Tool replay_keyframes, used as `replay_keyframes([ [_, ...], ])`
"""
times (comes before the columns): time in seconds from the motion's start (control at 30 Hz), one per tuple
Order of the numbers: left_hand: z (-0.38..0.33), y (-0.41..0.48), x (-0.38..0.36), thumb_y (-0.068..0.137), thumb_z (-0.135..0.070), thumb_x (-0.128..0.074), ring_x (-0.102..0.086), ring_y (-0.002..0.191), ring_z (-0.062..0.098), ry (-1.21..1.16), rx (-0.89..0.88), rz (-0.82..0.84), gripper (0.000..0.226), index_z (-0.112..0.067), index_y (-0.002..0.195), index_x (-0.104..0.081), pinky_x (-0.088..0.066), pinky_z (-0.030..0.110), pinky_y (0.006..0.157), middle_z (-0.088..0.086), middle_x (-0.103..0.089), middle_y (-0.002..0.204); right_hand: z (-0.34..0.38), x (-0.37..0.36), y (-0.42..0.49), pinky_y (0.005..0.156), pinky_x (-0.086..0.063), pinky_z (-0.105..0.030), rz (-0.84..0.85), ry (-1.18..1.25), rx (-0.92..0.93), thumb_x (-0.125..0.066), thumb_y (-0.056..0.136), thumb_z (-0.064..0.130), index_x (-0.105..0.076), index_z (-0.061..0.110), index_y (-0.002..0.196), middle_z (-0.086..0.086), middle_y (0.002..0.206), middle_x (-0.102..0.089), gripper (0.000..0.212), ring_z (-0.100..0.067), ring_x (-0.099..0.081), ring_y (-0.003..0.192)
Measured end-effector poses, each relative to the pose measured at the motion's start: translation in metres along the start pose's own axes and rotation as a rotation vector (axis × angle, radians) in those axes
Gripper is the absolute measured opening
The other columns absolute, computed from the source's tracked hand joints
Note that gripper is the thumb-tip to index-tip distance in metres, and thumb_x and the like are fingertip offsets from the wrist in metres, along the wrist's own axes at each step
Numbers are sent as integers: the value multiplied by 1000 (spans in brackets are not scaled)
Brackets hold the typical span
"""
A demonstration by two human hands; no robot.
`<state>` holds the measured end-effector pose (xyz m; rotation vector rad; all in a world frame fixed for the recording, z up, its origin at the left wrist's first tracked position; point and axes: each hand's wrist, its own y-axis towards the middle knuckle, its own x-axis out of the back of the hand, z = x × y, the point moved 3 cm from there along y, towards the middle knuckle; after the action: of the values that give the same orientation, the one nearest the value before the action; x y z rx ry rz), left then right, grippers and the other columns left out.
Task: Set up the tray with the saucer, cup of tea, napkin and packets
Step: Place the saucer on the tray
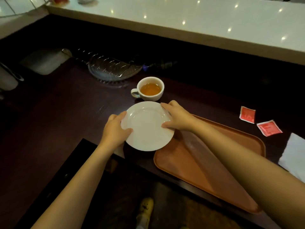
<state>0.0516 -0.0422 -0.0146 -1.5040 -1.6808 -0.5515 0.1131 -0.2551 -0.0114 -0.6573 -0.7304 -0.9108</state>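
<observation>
Both hands hold a white saucer (146, 128) by its rim, just left of the orange-brown tray (244, 142), and the saucer's right edge overlaps the tray's left corner. My left hand (115, 128) grips the left rim, my right hand (176, 116) the right rim. Behind the saucer a white cup of tea (150, 88) stands on the dark counter. Two red packets (247, 114) (269, 128) lie to the right of the tray. At the right edge lies a white napkin (293, 154).
A glass dish with a wire rack (112, 68) sits behind the cup to the left. A pale container (46, 61) and a white object (8, 76) stand at the far left. A raised light counter (198, 17) runs along the back. A shoe (145, 210) shows below the counter edge.
</observation>
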Motion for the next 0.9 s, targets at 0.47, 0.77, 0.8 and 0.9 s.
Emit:
replay_keyframes([
  [0.47, -94, -18, -46, 75, -20, -65, -49, 109, 29, 107, -254, 202, 66, -24, 133, -36, -39, 30, 80, 11, -43, 124, -48, 31, -107, 85, -42, -31, -193, 75, -310, -71, 73, 22, -30, 16, 135, -8, 122, -33, 75, -23, -42, 105],
  [0.77, -102, -27, -96, 74, -19, -68, -51, 109, 28, 197, -373, 325, 66, -20, 132, -37, -37, 27, 86, 11, -44, 122, -74, 4, -157, 99, -42, -40, -195, 178, -511, -68, 77, 21, -26, 19, 141, -12, 142, -27, 76, -32, -42, 124],
  [0.8, -102, -26, -100, 74, -20, -68, -50, 109, 27, 217, -368, 332, 67, -20, 133, -36, -37, 28, 87, 10, -43, 124, -76, 1, -159, 100, -42, -41, -193, 183, -524, -68, 78, 21, -25, 19, 141, -13, 143, -26, 76, -32, -42, 124],
  [0.9, -101, -23, -107, 75, -22, -68, -50, 112, 27, 256, -368, 345, 70, -21, 135, -33, -41, 32, 91, 9, -41, 129, -79, -4, -161, 102, -40, -41, -196, 192, -544, -66, 79, 20, -23, 18, 142, -12, 142, -26, 76, -31, -40, 124],
])
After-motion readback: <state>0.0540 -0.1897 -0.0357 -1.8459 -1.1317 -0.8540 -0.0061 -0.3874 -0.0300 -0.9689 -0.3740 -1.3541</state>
